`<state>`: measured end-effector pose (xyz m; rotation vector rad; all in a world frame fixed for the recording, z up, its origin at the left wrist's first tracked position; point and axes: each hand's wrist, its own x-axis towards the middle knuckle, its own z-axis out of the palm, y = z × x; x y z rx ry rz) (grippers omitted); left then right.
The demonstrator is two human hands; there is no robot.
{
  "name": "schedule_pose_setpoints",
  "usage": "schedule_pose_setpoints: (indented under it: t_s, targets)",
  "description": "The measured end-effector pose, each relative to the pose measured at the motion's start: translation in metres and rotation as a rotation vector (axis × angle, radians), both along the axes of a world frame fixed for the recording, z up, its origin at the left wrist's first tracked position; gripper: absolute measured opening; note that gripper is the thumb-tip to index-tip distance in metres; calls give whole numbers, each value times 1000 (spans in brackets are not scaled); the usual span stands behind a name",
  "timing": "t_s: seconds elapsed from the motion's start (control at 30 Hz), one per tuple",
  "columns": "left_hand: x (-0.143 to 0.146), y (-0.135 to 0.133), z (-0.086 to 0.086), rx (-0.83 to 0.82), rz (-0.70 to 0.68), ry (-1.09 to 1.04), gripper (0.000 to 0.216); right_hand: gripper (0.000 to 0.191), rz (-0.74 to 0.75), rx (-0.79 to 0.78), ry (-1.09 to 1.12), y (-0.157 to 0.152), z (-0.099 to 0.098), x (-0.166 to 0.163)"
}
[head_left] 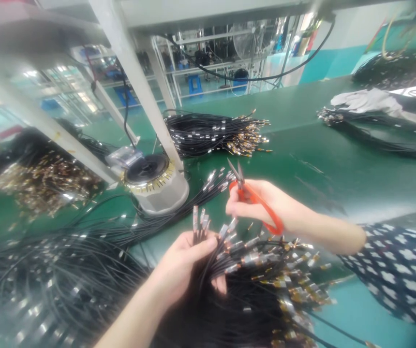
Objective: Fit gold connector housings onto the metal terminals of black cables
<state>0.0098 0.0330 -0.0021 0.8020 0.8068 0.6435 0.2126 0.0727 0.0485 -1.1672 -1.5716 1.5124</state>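
Note:
My left hand (pixel 189 256) is closed around a bunch of thin black cables (pixel 208 270), their silvery ends sticking up past the thumb. In my right hand (pixel 262 200) is a pair of scissors (pixel 246 191) with orange handles; the blades are slightly apart and point up and away. The scissors are above and to the right of the held cable ends, not touching them. Beneath both hands lies a large heap of black cables (pixel 244 304) with silver and copper-coloured ends. The lower fingers of my left hand are partly hidden by the cables.
A round grey device (pixel 160 193) with a black top stands beside a white frame post (pixel 135 72). Cable bundles lie behind it (pixel 208 133), at the left (pixel 48 183) and at the right (pixel 375 128). A white cloth (pixel 367 101) rests on the right bundle. The tabletop (pixel 295 111) is green.

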Motion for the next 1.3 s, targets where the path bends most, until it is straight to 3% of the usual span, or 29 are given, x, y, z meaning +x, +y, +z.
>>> schedule_pose_setpoints:
  t_s: [0.13, 0.3, 0.67, 0.9, 1.13, 1.3]
  targets:
    - [1, -2, -3, 17, -11, 0, 26, 26, 12, 39, 12, 11, 2, -15]
    - [5, -4, -2, 51, 7, 1, 22, 22, 117, -44, 178, 16, -4, -30]
    - [5, -5, 4, 35, 76, -28, 22, 18, 119, -83, 209, 14, -6, -26]
    - [4, -4, 0, -32, 51, -48, 26, 22, 131, -91, 202, 13, -7, -25]
    - [4, -4, 0, -63, 45, -48, 29, 26, 211, 4, 159, 18, -8, -34]
    - [4, -3, -3, -60, 2, -56, 32, 29, 230, -47, 216, 18, -11, -37]
